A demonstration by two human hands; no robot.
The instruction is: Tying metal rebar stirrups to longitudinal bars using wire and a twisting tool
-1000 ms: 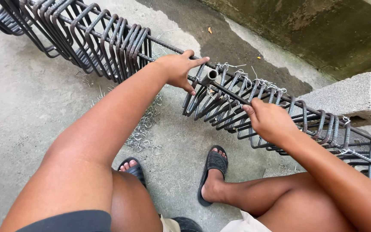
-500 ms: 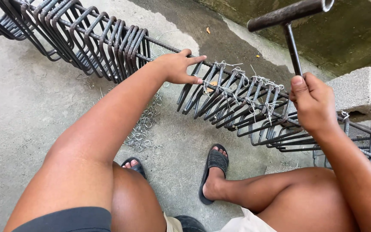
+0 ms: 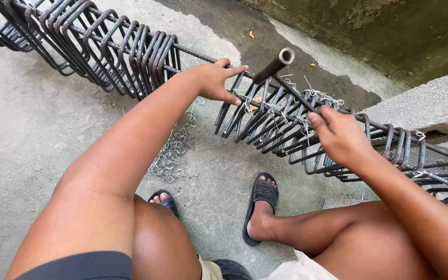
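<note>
Legs: I see bare knees at the bottom edge, and two feet in black sandals flat on the concrete floor.
Wire scraps: a loose pile of short bent wire pieces lies on the floor just left of the sandals, under the left forearm.
Right hand: my view has the right hand closed around the thin shaft of a T-shaped metal tool; its pipe-like handle sticks up and away from the hand, open end toward the camera.
Tool tip: I think it sits among the wire ties on the top bar, but the fingers hide the exact spot.
Left hand: the left hand rests on the rebar cage, thumb below, fingers stretched out along the top bar, not wrapped round it.
Rebar cage: it runs from upper left to lower right, its steel loops bunched close together.
Block: a grey concrete block stands behind the cage at right.
Wall: a stained wall closes the far side.
</note>
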